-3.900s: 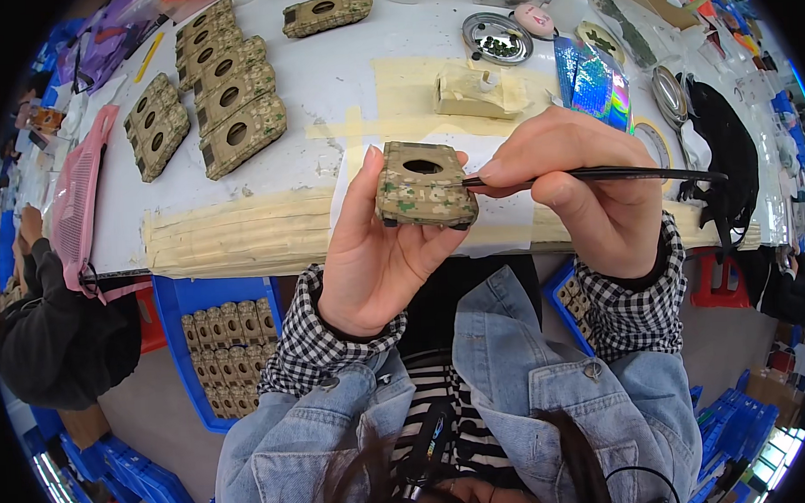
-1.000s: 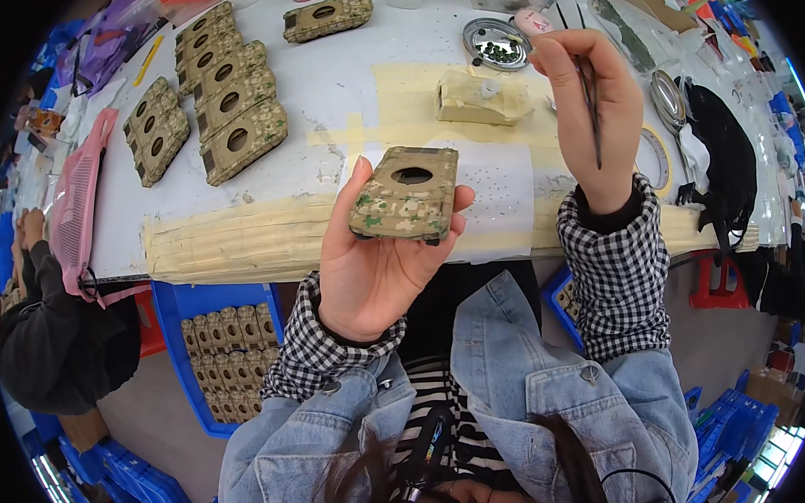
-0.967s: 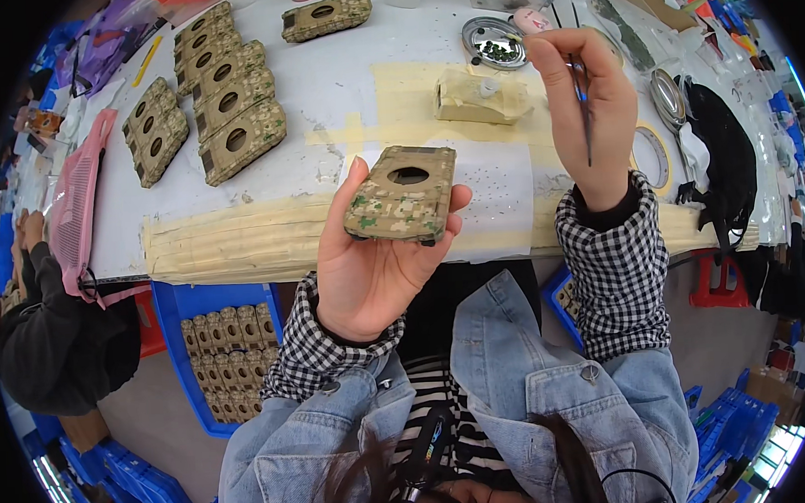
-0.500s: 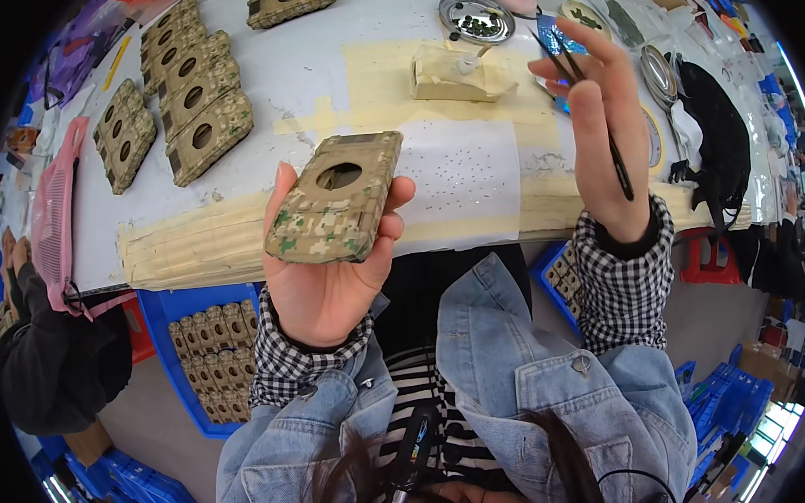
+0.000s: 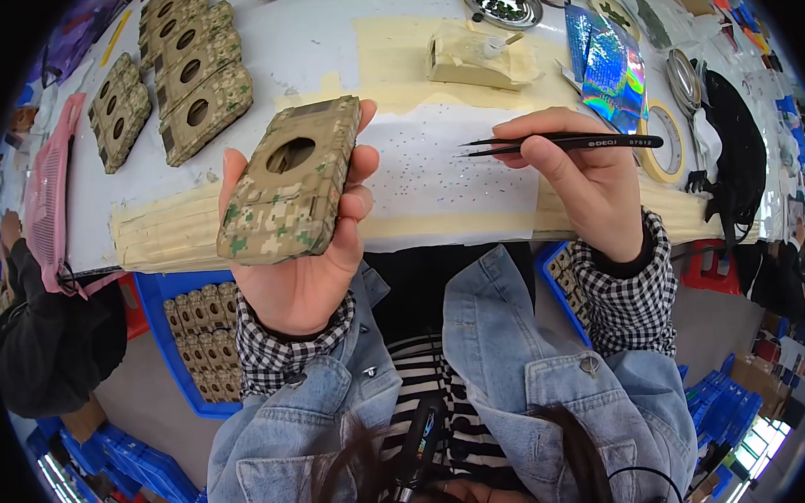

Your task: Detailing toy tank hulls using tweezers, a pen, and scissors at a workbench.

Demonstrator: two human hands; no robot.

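Note:
My left hand [image 5: 300, 293] holds a camouflage case [image 5: 282, 203] from below, tilted, with fingers wrapped along its right edge. The case looks like a thick phone case with a round hole near its far end. Black tweezers [image 5: 602, 141] are pinched in my right hand [image 5: 595, 196]. Their two tips point left and stand slightly apart, and I see nothing between them. Below the tips lies a white sheet [image 5: 432, 209] scattered with many tiny shiny bits. The tweezers and the case are apart.
Stacked camouflage cases [image 5: 195, 76] stand at the left back. A tape-wrapped block [image 5: 474, 61], a metal dish [image 5: 467, 2] of dark green pieces, shiny blue packets [image 5: 614, 81] and a tape roll [image 5: 675, 160] sit farther back. Blue trays [image 5: 156, 324] of cases flank my lap.
My right hand has come down and turned, swinging the tweezers from upright to level, tips left over the sheet. My left hand has moved left and nearer with the case.

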